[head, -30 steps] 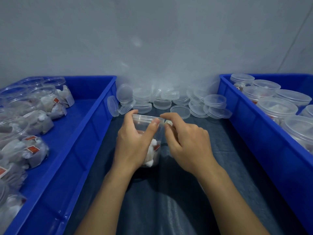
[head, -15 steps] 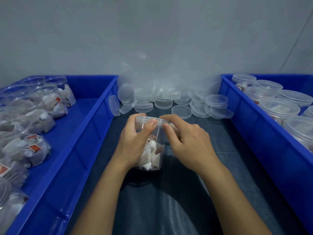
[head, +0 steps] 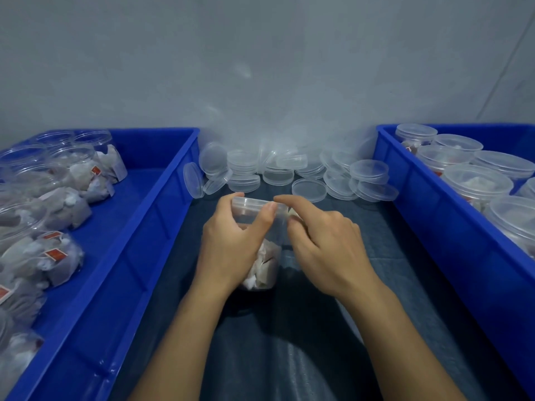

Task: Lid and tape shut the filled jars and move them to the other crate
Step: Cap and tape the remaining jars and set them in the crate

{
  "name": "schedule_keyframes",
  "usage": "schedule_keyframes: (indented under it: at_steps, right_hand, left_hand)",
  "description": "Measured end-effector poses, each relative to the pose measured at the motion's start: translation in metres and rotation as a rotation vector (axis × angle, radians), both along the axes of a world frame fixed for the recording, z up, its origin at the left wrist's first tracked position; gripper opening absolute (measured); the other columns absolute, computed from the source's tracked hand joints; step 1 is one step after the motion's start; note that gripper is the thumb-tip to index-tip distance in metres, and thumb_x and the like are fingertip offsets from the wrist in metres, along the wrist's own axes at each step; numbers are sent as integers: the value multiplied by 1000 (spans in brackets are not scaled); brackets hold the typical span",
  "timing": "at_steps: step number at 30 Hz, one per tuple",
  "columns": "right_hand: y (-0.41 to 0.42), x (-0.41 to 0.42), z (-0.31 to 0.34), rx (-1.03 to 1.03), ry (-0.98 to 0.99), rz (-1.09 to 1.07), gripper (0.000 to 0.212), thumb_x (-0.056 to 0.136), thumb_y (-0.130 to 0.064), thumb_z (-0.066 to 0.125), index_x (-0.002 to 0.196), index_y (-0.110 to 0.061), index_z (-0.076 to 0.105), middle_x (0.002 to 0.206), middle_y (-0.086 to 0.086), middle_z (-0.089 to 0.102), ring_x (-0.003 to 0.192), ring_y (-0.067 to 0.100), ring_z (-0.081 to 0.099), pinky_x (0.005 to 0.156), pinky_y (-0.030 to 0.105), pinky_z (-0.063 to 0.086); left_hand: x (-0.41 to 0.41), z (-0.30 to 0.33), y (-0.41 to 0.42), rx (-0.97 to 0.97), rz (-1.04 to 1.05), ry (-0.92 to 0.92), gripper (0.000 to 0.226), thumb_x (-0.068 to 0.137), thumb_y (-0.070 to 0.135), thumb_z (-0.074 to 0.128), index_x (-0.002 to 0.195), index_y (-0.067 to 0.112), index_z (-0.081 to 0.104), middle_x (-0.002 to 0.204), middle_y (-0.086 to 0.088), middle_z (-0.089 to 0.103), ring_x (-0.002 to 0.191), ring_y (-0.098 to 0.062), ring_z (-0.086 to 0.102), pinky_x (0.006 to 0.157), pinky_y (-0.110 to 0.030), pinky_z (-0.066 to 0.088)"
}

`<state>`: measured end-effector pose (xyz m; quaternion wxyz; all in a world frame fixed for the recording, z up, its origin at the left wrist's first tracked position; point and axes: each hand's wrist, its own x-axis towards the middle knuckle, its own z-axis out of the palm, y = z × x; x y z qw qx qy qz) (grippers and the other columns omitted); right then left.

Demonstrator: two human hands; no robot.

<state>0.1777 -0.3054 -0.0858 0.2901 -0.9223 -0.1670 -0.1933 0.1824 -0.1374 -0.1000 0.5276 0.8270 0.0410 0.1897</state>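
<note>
Between the crates, left hand (head: 231, 241) still grips the lidded jar (head: 262, 244); right hand (head: 324, 241) keeps pinching its rim.

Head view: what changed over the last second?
Little. The left hand still grips the lidded jar upright on the dark cloth; its thumb stays at the lid's edge. The right hand has lifted its forefinger over the lid rim. Both blue crates and the loose lids are unmoved.

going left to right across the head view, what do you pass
left crate of unlidded jars → left hand → jar it grips → right hand → right crate of lidded jars
</note>
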Motion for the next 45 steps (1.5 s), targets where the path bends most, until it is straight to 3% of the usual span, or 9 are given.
schedule_keyframes:
  at_steps: [4,10,17,24,27,30,35,39,45]
  right_hand:
    - [-8,6,2,-4,2,3,40,97,-51,30,131,-50,51,60,-16,51,75,21,59,76,44,47]
    - [-14,10,-2,-42,-1,-7,37,99,-53,30,130,-50,51,58,-17,49,75,20,60,75,41,45]
    - [-8,10,-5,-35,-14,8,31,101,-54,31,126,-48,50,59,-15,53,73,20,60,74,42,49]
    - [-5,8,-6,-23,-84,-2,29,101,-50,38,123,-42,55,64,-12,58,73,25,64,69,43,50]
    - [-6,6,-5,-5,-107,-24,30,101,-50,39,121,-40,59,60,-13,51,72,25,64,67,41,50]
    - [-6,7,-4,8,-107,-43,32,101,-50,37,118,-40,62,55,-16,41,70,24,63,66,40,49]
    - [-8,5,-3,-28,-57,18,36,100,-51,32,128,-45,53,61,-20,48,76,18,62,69,40,44]
    - [-14,7,-2,-35,-40,67,42,98,-53,30,136,-49,48,57,-22,47,72,15,58,69,40,46]
    - [-11,12,-7,-59,-42,21,40,100,-54,31,136,-52,48,55,-19,47,74,20,61,68,39,42]
  left_hand:
    - [4,-1,4,-131,-11,25,70,70,80,62,119,31,67,100,11,77,93,-8,75,90,-45,61]
    - [3,-2,6,-168,-71,15,56,73,77,64,107,33,69,92,15,78,81,-8,77,70,-28,59]
    - [3,1,9,-235,-143,78,63,73,74,69,117,28,69,107,4,79,92,-19,79,94,-56,60]
    - [0,3,7,-156,-100,83,78,60,75,76,122,31,63,105,7,77,98,-13,76,93,-49,61]
    - [-3,5,5,-60,-60,55,85,56,81,71,125,32,64,105,17,74,95,5,70,90,-34,59]
    - [-4,6,4,-11,-58,34,92,54,82,72,129,29,64,114,15,72,101,3,68,92,-30,58]
    - [-3,7,9,-70,-58,-10,93,57,78,70,137,31,62,110,19,71,99,12,66,81,-10,52]
    - [-2,5,11,-103,-47,-20,73,68,76,64,131,39,62,111,13,72,103,-7,71,93,-40,59]
    - [1,3,13,-179,-154,-28,36,80,66,63,105,40,60,101,12,72,87,-21,77,81,-59,62]
